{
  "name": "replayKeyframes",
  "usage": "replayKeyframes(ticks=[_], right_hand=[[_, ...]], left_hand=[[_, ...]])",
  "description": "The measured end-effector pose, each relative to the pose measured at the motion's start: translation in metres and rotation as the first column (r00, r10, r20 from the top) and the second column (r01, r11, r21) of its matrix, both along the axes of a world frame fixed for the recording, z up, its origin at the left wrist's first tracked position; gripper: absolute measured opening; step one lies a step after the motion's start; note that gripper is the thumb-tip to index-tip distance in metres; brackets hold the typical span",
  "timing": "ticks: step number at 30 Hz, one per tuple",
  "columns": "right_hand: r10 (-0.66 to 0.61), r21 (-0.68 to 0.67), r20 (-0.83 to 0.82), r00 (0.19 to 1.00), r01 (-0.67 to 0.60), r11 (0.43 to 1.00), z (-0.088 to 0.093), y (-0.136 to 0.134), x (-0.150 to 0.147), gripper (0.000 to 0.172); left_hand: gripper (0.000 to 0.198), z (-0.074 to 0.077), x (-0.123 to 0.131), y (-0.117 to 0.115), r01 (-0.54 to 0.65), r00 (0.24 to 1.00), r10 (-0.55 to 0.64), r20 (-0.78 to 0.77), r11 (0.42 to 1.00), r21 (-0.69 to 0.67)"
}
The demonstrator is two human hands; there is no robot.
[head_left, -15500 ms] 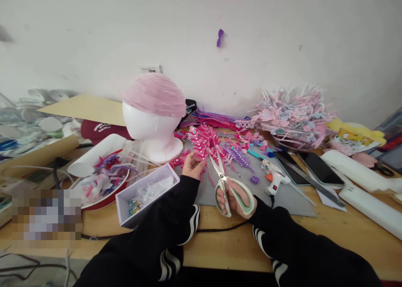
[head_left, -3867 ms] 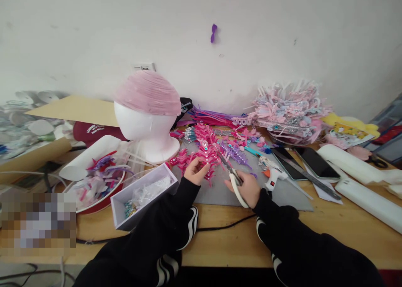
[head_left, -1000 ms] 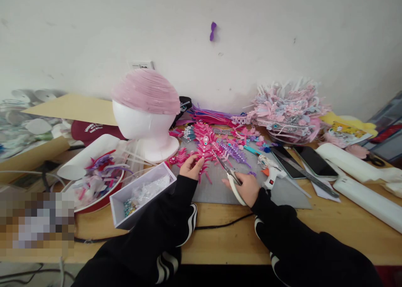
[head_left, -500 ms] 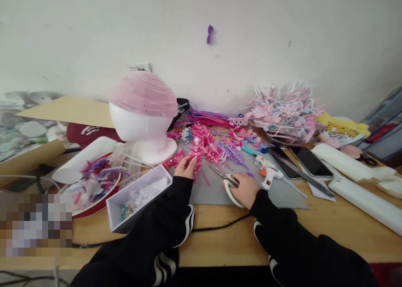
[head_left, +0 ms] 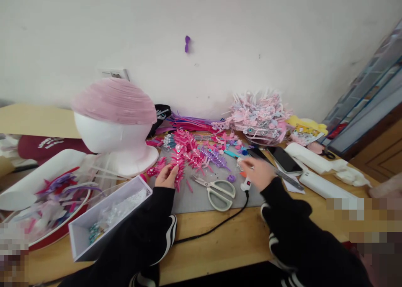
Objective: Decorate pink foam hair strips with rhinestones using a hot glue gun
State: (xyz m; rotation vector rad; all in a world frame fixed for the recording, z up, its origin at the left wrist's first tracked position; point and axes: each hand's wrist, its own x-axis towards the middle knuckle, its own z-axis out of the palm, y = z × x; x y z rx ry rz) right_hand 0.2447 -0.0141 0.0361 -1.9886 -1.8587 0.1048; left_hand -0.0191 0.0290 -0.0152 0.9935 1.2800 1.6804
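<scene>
Scissors with pale green handles and steel blades (head_left: 216,189) lie flat near the middle of the grey felt mat (head_left: 201,201), blades closed and no hand on them. The left hand (head_left: 166,177) sits at the mat's left edge. Its fingers (head_left: 173,170) are drawn together on the lower tip of the hot-pink leaf-shaped ornament with bead studs (head_left: 185,153), which lies on the mat's far left part. The right hand (head_left: 259,172) hovers over the mat's right edge, at the white glue gun with a red switch (head_left: 247,182). Motion blur hides whether its fingers are apart or closed. As things lie, cutting looks done, and the glue gun is probably not yet lifted off the mat. Beyond the mat's left side, a maroon cap (head_left: 47,144) bears white lettering too small to read.
</scene>
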Motion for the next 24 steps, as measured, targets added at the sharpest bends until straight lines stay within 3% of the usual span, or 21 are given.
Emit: replayKeyframes(ticks=[3, 5, 7, 11, 19, 24], right_hand=[[-0.316, -0.05, 0.14, 0.938, 0.325, 0.944, -0.003, 0.024, 0.061, 0.043], [-0.333, -0.13, 0.219, 0.917, 0.366, 0.922, -0.014, 0.038, 0.089, 0.057], [-0.302, -0.177, 0.207, 0.93, 0.34, 0.924, -0.026, 0.047, 0.102, 0.065], [-0.305, -0.138, 0.147, 0.941, 0.325, 0.936, -0.04, 0.054, 0.103, 0.072], [-0.351, -0.146, 0.105, 0.93, 0.364, 0.92, -0.039, 0.048, 0.1, 0.077], [-0.304, -0.065, 0.137, 0.943, 0.315, 0.947, -0.04, 0.032, 0.107, 0.066]], left_hand=[[0.023, 0.002, 0.002, -0.001, -0.004, 0.999, 0.005, 0.046, 1.0, -0.022], [0.022, 0.005, 0.004, -0.003, -0.004, 0.998, 0.005, 0.057, 1.0, -0.03], [0.021, 0.007, 0.006, -0.005, -0.01, 0.997, 0.013, 0.076, 0.999, -0.037], [0.023, 0.007, 0.006, -0.005, 0.011, 0.997, -0.008, 0.076, 0.999, -0.031], [0.03, -0.001, 0.003, 0.001, 0.03, 0.998, -0.028, 0.065, 0.999, -0.034], [0.032, -0.002, 0.004, 0.001, 0.041, 0.996, -0.037, 0.082, 0.998, -0.041]])
